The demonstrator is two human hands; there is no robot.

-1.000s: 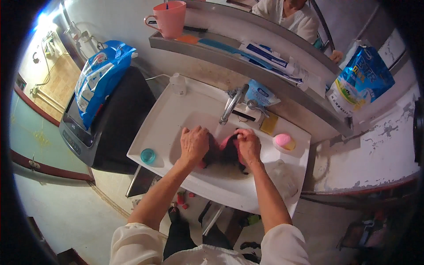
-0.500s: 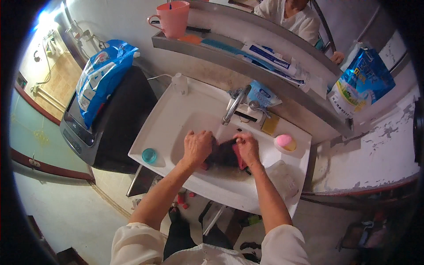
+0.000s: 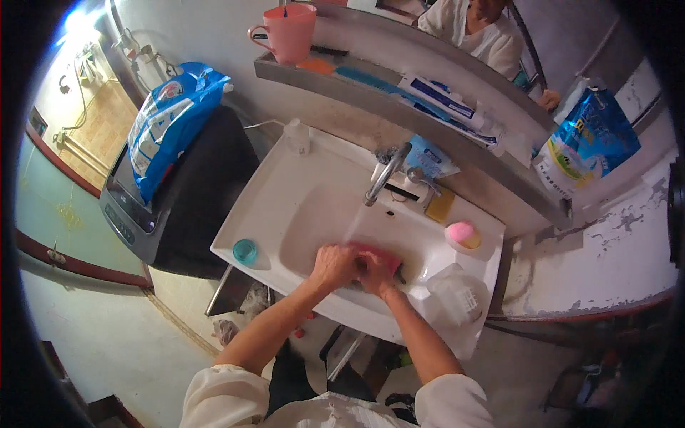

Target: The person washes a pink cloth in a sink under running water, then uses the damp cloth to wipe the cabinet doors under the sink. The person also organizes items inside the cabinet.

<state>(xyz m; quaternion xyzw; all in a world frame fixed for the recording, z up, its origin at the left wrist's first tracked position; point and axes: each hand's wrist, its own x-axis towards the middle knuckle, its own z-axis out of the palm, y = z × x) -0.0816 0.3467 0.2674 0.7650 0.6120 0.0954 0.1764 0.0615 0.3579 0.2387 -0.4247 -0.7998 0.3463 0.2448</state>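
In the white sink [image 3: 303,239], my left hand [image 3: 335,266] and my right hand [image 3: 376,274] are close together, fingers curled around a wet red and dark cloth [image 3: 385,258]. Both are closed on it. Most of the cloth is hidden under my hands; a red part and a dark end show beyond my right hand. Just above, the curved metal faucet [image 3: 387,173] pours a thin stream of water toward the cloth.
Around the rim stand a teal cup [image 3: 245,251], a pink soap-like lump [image 3: 460,232], a yellow sponge [image 3: 440,206] and a translucent white container [image 3: 457,294]. A shelf [image 3: 342,84] behind carries a pink mug [image 3: 290,33]. A blue bag [image 3: 175,125] lies on a dark appliance [image 3: 207,192] at left.
My hands have come together and closer to me, my right hand moving left. The cloth, spread between them before, is now bunched, with more red showing.
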